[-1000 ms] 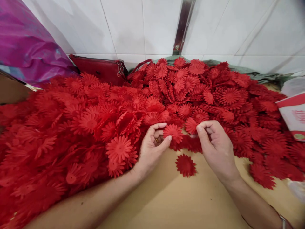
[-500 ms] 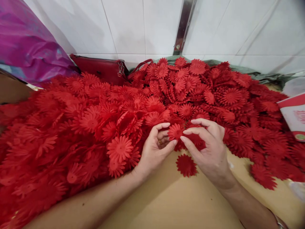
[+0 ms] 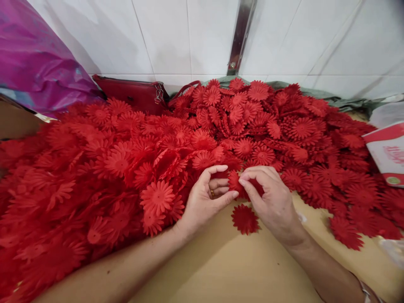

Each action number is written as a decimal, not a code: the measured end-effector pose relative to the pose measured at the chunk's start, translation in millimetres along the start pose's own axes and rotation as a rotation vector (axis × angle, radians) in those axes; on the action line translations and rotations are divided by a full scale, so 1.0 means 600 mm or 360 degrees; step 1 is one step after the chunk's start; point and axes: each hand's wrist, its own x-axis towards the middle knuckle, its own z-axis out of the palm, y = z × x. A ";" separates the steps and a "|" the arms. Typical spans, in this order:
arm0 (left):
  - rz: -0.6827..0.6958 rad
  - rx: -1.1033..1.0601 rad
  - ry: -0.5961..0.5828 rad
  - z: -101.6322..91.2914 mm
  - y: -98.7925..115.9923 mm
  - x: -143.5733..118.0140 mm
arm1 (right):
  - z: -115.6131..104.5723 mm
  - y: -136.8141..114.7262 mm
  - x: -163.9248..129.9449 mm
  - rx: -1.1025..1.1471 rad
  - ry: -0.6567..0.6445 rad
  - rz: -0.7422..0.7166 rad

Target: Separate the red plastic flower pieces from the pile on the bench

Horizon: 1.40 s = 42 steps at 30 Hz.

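Between my hands is a red fabric flower (image 3: pixel 234 182), its right edge pinched by the thumb and forefinger of my right hand (image 3: pixel 268 193). My left hand (image 3: pixel 208 189) is open on the other side, thumb and fingers curved apart around the flower's left edge, a ring on one finger. Whether the left fingertips touch the petals I cannot tell. Just below, a single dark red flower (image 3: pixel 245 219) lies flat on the tan table (image 3: pixel 221 269). A big heap of red flowers (image 3: pixel 158 198) spreads behind and to both sides of my hands.
Against the white tiled wall (image 3: pixel 167 38) rests a red handbag (image 3: pixel 129 92) at the back. A purple plastic bag (image 3: pixel 47 63) stands at the far left. At the right edge, a white and red package (image 3: pixel 386 153) leans on the heap.
My right fingers have closed in from a looser spread, and the flower has turned and shifted slightly right, away from my left fingertips. My left hand has barely moved.
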 end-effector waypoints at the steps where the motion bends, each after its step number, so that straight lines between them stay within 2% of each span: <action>1: 0.0002 -0.0011 -0.0020 0.000 -0.001 0.000 | 0.001 0.000 -0.001 0.0027 -0.0010 0.0046; 5: -0.0015 -0.0081 -0.0065 -0.002 -0.003 0.001 | 0.002 -0.004 -0.004 0.0214 -0.0012 0.0291; 12: -0.0027 -0.0174 -0.0088 -0.003 -0.002 0.004 | 0.004 -0.005 -0.004 0.0532 -0.0062 0.0442; 19: -0.0037 -0.0167 -0.0092 -0.004 -0.001 0.004 | -0.001 -0.006 -0.002 0.0269 -0.0041 0.0134; 27: -0.0015 -0.0196 -0.0146 -0.005 -0.005 0.012 | 0.004 -0.014 -0.004 0.0025 0.0022 -0.0068; 32: 0.0040 -0.0123 -0.0086 -0.003 -0.006 0.009 | 0.007 -0.017 -0.005 -0.0182 0.0102 -0.0254; 34: 0.0087 -0.0068 -0.0083 -0.002 -0.005 0.005 | 0.007 -0.020 -0.005 -0.0167 0.0083 -0.0263; 36: 0.0129 -0.0006 -0.0144 -0.002 -0.006 0.002 | 0.008 -0.023 -0.006 -0.0009 0.0026 -0.0159; 39: 0.0178 0.0116 -0.0248 -0.006 -0.006 -0.001 | 0.005 -0.026 -0.004 0.0363 -0.0160 0.0161; 42: 0.0322 0.0337 -0.0272 -0.011 -0.008 0.001 | -0.003 -0.026 0.001 0.0653 -0.0317 0.0361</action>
